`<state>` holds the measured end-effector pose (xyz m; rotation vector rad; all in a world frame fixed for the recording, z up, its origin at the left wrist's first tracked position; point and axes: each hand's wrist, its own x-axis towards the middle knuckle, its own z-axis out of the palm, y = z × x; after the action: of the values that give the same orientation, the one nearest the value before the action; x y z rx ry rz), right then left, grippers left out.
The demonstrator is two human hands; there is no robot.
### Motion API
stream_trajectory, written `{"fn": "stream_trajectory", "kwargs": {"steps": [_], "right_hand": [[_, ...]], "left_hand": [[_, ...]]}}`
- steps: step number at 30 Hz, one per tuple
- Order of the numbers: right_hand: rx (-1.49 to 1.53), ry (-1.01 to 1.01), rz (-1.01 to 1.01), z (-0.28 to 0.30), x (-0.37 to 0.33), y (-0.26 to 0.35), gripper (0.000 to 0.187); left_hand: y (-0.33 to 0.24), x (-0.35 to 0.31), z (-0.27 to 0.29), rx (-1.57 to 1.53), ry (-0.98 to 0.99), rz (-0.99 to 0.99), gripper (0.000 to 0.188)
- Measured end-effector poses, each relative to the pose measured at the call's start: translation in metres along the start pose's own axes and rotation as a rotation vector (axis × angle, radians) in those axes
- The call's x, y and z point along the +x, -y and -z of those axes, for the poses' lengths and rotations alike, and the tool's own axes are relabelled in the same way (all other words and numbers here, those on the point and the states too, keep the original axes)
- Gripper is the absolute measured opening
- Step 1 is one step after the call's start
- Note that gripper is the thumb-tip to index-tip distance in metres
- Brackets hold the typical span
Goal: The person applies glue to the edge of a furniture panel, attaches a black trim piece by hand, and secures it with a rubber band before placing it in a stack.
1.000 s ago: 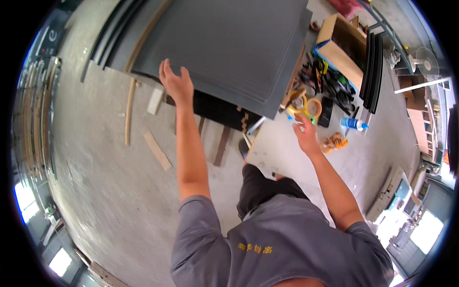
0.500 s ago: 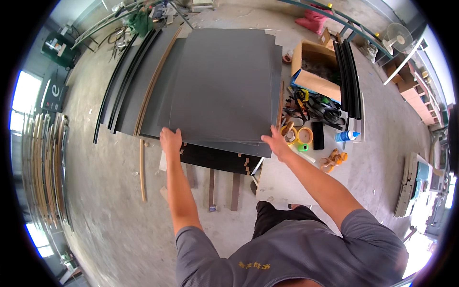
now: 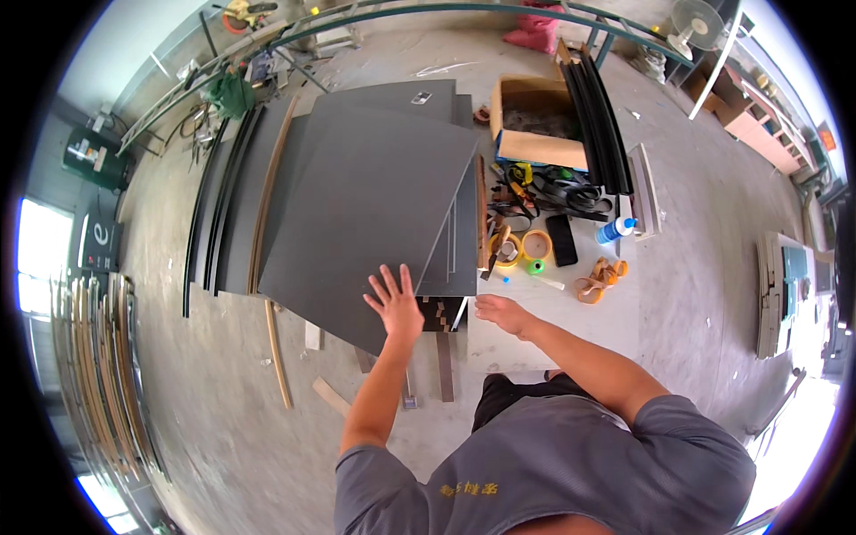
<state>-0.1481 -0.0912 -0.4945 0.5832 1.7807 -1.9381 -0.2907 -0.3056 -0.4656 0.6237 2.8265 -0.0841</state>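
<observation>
A large dark grey panel (image 3: 357, 196) lies askew on top of a stack of similar sheets, one corner pointing toward me. My left hand (image 3: 395, 308) is spread over its near right edge, fingers apart; whether the palm touches the panel I cannot tell. At the stack's near right corner, my right hand (image 3: 502, 316) has its fingers stretched out with nothing in them. Between the two hands, lower sheets (image 3: 456, 259) show beside the turned panel. One sheet underneath carries a small sticker (image 3: 421, 98) at the far end.
Right of the stack, a pale table (image 3: 553, 330) bears tape rolls (image 3: 537, 244), a black phone (image 3: 561, 239), a blue-white bottle (image 3: 615, 231) and tools. An open cardboard box (image 3: 538, 147) and black strips (image 3: 599, 125) stand behind. Wooden strips (image 3: 275, 192) lie left.
The top panel has turned, its near edge swinging left and toward me, uncovering sheets on the right. Both hands have let go of its edges; my left hand has moved right.
</observation>
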Motion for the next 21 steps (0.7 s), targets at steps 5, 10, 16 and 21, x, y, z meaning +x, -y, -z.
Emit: {"fn": "stream_trajectory", "kwargs": {"steps": [5, 10, 16, 21], "right_hand": [[0.148, -0.108, -0.162, 0.032, -0.024, -0.019, 0.063], [0.142, -0.446, -0.187, 0.051, -0.03, -0.032, 0.068], [0.301, -0.504, -0.137, 0.061, -0.016, -0.003, 0.08], [0.085, -0.405, -0.063, 0.07, -0.069, -0.007, 0.074]], "left_hand": [[0.067, -0.027, -0.025, -0.071, -0.197, -0.176, 0.094], [0.086, -0.069, -0.02, -0.068, -0.067, -0.123, 0.089], [0.038, -0.032, -0.033, 0.042, -0.317, -0.251, 0.081], [0.056, -0.037, 0.025, 0.078, -0.183, -0.296, 0.084]]}}
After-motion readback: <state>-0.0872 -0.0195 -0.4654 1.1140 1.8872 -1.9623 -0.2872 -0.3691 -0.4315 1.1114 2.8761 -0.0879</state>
